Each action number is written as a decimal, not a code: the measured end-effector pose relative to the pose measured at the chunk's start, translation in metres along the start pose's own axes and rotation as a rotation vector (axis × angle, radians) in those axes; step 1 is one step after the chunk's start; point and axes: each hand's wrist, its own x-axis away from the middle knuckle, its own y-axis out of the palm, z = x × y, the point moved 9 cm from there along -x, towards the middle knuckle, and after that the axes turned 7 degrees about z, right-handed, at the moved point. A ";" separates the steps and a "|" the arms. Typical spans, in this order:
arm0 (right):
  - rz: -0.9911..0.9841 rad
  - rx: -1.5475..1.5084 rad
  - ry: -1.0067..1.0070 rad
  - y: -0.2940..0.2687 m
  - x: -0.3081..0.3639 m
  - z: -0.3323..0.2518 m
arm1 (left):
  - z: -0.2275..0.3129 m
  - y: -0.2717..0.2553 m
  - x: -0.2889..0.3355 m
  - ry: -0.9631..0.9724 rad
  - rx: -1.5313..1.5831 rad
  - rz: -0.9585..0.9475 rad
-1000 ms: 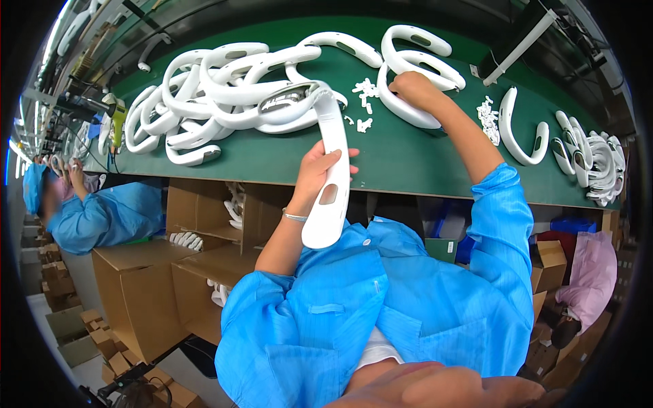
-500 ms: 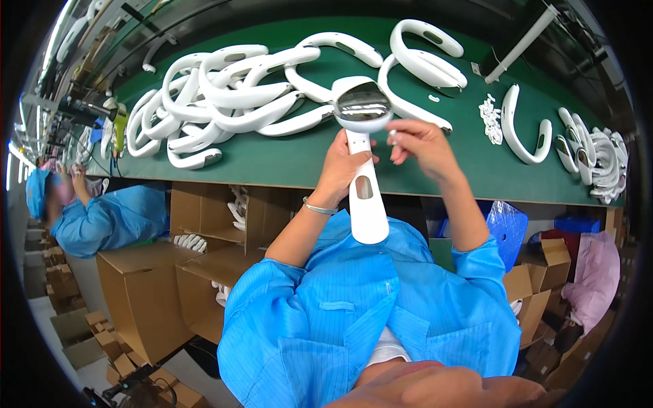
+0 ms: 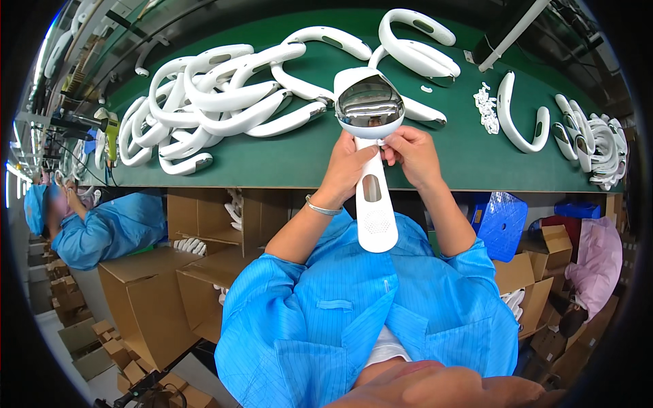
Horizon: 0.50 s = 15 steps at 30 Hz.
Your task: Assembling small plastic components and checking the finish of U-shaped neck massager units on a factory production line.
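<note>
In front of my chest I hold a white curved neckband (image 3: 376, 228) nearly upright, with a shiny mirror-like panel on its far end. My left hand (image 3: 344, 168) is closed around its middle, thumb across the front. My right hand (image 3: 413, 155) is closed in a pinch at the neckband's right side, just under the mirrored end. Between its fingertips is a small white piece (image 3: 381, 143), partly hidden, touching the neckband. A pile of similar small white pieces (image 3: 487, 112) lies on the green table, with one loose piece (image 3: 426, 89) left of it.
The green table (image 3: 272, 160) bears a heap of white neckbands (image 3: 224, 102) at left, one neckband (image 3: 507, 112) at right and a stack (image 3: 602, 149) beyond it. Cardboard boxes (image 3: 146, 299) stand below at left. A co-worker in blue (image 3: 112, 228) sits far left; a person in pink (image 3: 597, 265) is at right.
My right hand has moved in from beside the neckband and now touches it with the small white piece. The mirrored end has tipped closer, and the neckband sits slightly further right.
</note>
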 end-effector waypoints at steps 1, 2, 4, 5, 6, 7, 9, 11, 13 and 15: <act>0.030 0.140 -0.128 0.003 0.003 -0.011 | 0.001 0.002 0.000 -0.001 0.021 -0.025; 0.060 0.280 -0.255 0.009 0.007 -0.022 | 0.000 0.000 -0.001 0.000 0.021 -0.023; 0.092 0.302 -0.361 0.024 0.019 -0.039 | -0.003 -0.008 -0.001 0.018 0.003 0.015; 0.128 0.323 -0.468 0.029 0.028 -0.051 | -0.004 -0.011 0.000 0.027 -0.007 0.035; 0.152 0.408 -0.618 0.033 0.041 -0.064 | -0.002 -0.008 0.002 0.002 0.008 0.027; 0.136 0.350 -0.649 0.034 0.044 -0.065 | 0.009 -0.002 0.007 0.026 -0.002 0.043; 0.141 0.299 -0.688 0.030 0.040 -0.062 | 0.022 0.002 0.012 0.115 -0.167 0.020; 0.016 0.193 -0.667 0.030 0.036 -0.062 | 0.027 0.006 0.013 0.092 -0.199 0.052; 0.063 0.195 -0.432 0.007 0.015 -0.026 | 0.024 0.006 0.007 0.159 -0.299 -0.003; 0.041 0.290 -0.497 0.007 0.019 -0.033 | 0.018 0.006 0.004 0.072 -0.053 0.037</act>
